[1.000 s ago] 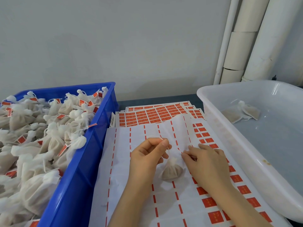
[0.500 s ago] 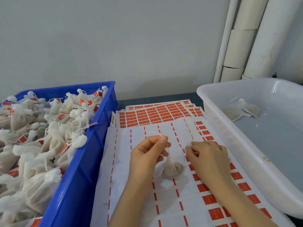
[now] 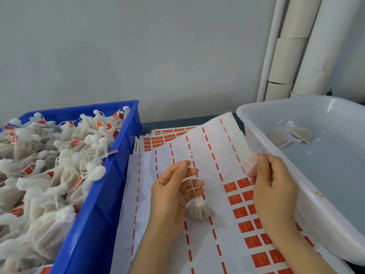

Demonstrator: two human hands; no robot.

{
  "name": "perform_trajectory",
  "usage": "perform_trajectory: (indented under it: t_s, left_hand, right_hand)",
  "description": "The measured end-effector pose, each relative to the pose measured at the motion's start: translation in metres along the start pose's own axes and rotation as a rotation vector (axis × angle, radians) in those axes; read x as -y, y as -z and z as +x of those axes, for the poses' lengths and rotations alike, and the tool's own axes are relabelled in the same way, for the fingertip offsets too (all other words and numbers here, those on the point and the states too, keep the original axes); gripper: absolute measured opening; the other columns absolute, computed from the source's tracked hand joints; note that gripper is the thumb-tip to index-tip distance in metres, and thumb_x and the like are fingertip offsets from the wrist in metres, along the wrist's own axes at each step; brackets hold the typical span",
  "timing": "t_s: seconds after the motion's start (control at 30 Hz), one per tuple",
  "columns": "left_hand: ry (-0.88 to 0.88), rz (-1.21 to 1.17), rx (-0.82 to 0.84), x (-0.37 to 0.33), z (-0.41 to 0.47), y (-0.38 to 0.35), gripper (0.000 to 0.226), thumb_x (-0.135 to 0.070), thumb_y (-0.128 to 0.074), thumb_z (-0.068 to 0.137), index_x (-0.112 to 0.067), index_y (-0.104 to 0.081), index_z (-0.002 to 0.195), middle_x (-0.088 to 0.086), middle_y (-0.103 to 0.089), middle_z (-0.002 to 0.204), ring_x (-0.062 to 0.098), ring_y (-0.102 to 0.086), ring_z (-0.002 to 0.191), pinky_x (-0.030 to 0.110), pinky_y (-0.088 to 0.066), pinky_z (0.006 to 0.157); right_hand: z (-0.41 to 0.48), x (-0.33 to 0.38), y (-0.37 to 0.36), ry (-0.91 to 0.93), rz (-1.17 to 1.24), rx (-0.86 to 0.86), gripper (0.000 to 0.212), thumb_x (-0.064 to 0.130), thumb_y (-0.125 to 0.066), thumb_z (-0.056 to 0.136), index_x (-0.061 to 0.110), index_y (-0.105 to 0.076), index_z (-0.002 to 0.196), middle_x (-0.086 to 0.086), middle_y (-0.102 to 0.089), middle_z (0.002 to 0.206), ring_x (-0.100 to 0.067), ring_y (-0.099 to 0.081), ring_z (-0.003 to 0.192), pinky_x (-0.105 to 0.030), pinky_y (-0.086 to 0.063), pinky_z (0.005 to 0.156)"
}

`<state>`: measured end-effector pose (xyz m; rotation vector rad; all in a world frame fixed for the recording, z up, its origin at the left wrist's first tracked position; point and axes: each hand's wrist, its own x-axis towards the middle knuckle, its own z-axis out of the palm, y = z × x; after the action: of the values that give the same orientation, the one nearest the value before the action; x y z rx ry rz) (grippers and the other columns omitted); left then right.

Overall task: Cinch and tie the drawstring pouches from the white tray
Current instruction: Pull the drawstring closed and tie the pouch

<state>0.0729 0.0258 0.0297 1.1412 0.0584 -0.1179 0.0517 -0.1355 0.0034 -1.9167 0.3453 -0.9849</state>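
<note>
Grey wall (image 3: 158, 56) and white pipes (image 3: 292, 46) behind, label sheets (image 3: 246, 224) across your table, blue crate (image 3: 94, 204) of tied pouches left, white tray (image 3: 331, 171) right, your left hand (image 3: 173, 192) pinching the drawstring (image 3: 190, 179), cinched pouch (image 3: 199, 211) hanging beneath between your hands, your right hand (image 3: 274, 190) pinching a lifted backing sheet (image 3: 207, 147) by its edge.
</note>
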Motion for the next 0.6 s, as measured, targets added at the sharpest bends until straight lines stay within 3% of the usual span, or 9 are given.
perform_trajectory:
  t_s: [0.1,0.23,0.4,0.6]
  left_hand:
    - [0.013,-0.029,0.07,-0.001,-0.002,0.001,0.019,-0.034,-0.064,0.066,-0.026,-0.077,0.076,0.004,-0.071,0.073,0.016,-0.064,0.053,0.024,-0.051,0.045]
    - [0.061,-0.031,0.216,-0.002,-0.005,0.001,0.024,-0.035,-0.069,0.061,-0.026,-0.077,0.082,0.004,-0.07,0.074,0.013,-0.062,0.05,0.02,-0.048,0.04]
    - [0.108,0.057,0.289,0.004,-0.007,-0.002,0.014,-0.032,-0.068,0.066,-0.023,-0.076,0.073,0.008,-0.071,0.076,0.017,-0.067,0.057,0.02,-0.049,0.041]
    - [0.07,0.037,0.281,0.004,-0.007,-0.003,0.021,-0.036,-0.069,0.062,-0.02,-0.076,0.074,0.005,-0.073,0.085,0.014,-0.068,0.065,0.021,-0.05,0.043]
  right_hand:
    - [-0.001,0.005,0.003,0.01,0.062,-0.012,0.033,0.056,-0.034,0.082,0.03,-0.054,0.088,0.022,-0.059,0.074,0.007,-0.06,0.074,-0.005,-0.034,0.062]
    - [-0.008,0.013,-0.001,0.068,0.1,0.082,0.021,0.053,-0.044,0.078,0.042,-0.05,0.096,0.036,-0.052,0.095,0.015,-0.057,0.086,0.0,-0.038,0.063]
    - [-0.014,0.017,-0.006,0.098,0.207,0.161,0.031,0.035,-0.06,0.073,0.032,-0.051,0.102,0.048,-0.047,0.099,0.017,-0.05,0.099,0.005,-0.038,0.065]
    - [-0.018,0.017,-0.002,0.091,0.24,0.236,0.014,0.037,-0.056,0.076,0.039,-0.053,0.089,0.033,-0.06,0.091,0.007,-0.054,0.098,0.0,-0.042,0.072]
